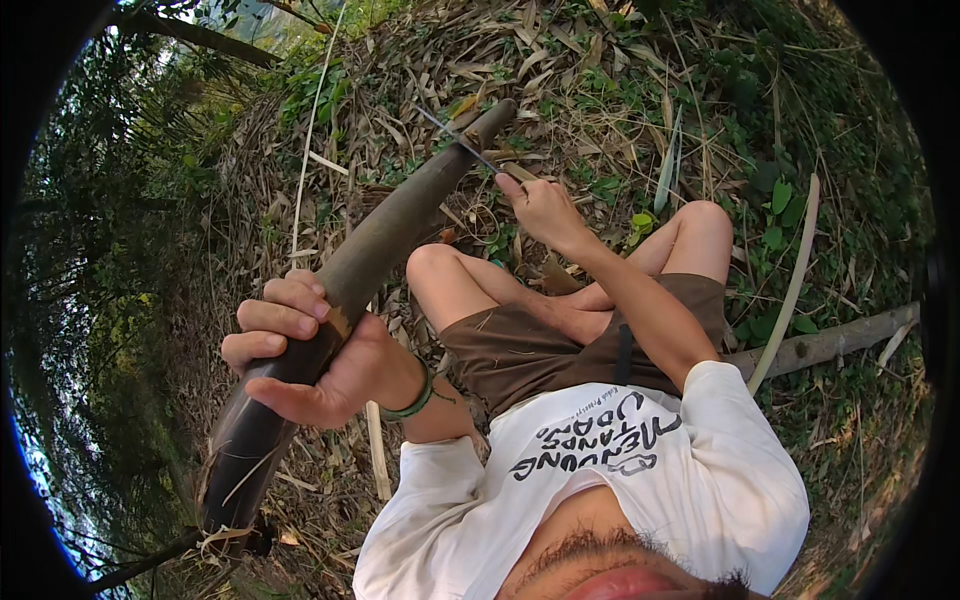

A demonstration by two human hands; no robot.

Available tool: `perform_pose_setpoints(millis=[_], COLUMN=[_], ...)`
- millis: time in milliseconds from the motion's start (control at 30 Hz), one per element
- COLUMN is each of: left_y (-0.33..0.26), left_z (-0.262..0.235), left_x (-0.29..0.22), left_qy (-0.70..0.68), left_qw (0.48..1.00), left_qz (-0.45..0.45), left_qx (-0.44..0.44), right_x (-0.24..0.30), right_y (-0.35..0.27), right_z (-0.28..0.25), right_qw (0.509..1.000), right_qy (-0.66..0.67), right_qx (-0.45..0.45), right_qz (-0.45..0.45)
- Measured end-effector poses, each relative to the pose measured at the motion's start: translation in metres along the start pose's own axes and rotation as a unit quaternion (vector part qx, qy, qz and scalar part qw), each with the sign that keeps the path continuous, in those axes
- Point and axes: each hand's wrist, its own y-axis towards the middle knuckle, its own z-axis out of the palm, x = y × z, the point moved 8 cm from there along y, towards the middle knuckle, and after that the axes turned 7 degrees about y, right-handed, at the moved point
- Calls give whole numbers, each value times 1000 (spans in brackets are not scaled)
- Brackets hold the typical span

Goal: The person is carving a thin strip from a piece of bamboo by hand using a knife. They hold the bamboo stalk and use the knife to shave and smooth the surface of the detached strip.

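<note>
A thick bamboo pole, grey-green at its far end and dark at its near end, slants from the lower left up to the top middle. My left hand is wrapped round its darker stretch, thumb on the near side. In my right hand is a knife with a thin, narrow blade and a light wooden handle. The blade lies across the pole close to its far tip, touching it or just above it. My fist covers part of the handle.
Dry leaves and low green plants cover the ground. My crossed legs are close beside the pole. To the right lie a log and a pale, curved strip. A thin, light stick stands out at the upper left, near dense foliage.
</note>
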Motion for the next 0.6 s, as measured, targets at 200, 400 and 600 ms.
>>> perform_pose_setpoints(millis=[200, 400, 600], left_y=[4, 20, 40], left_z=[6, 1, -11], left_x=[2, 28, 29], left_qy=[-4, -14, -14], left_qw=[1000, 999, 998], left_qz=[-14, -30, -54], left_qx=[7, -25, -23], right_x=[156, -42, -9], right_y=[-59, 48, 28], right_z=[-6, 5, 8], right_qw=[957, 994, 992], right_qy=[107, -100, 48], right_qx=[51, -41, 43], right_qz=[-264, -19, 109])
